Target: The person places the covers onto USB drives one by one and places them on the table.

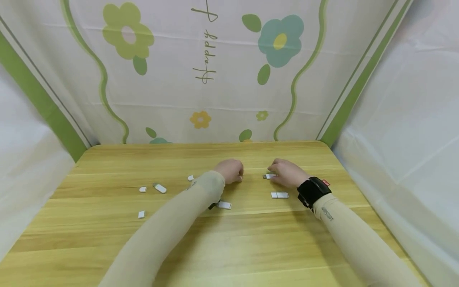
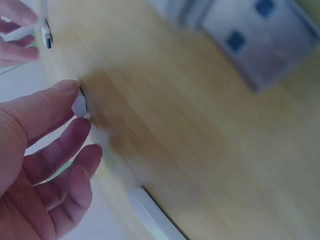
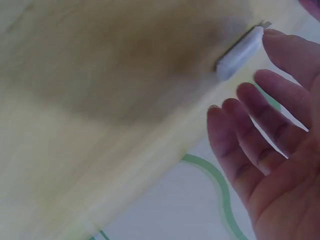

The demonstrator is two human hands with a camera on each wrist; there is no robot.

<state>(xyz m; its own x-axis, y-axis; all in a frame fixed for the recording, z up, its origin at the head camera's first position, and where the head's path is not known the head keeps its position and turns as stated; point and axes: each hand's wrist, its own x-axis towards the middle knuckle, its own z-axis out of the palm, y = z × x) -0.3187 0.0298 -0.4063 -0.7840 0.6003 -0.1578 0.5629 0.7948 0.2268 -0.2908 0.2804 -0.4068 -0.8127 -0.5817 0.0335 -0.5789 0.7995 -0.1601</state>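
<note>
My left hand [image 1: 229,171] is over the back middle of the table. In the left wrist view, its thumb and index finger pinch a small white USB stick cap [image 2: 80,105]; the other fingers curl loosely below. My right hand [image 1: 288,173] is at an uncapped white USB stick [image 1: 269,176] whose metal plug points left. Its thumb tip comes right up to the plug end of that stick [image 3: 241,54], while the fingers stay spread and relaxed. A capped USB stick [image 1: 279,195] lies nearer me. Partly under my left wrist is another uncapped stick [image 1: 224,205].
Toward the left of the wooden table [image 1: 251,247] lie an uncapped USB stick [image 1: 159,188] and loose white caps, one at the back [image 1: 142,189] and one nearer [image 1: 141,215]. Another cap [image 1: 190,178] sits beside my left forearm. A flowered cloth [image 1: 229,91] hangs behind the table.
</note>
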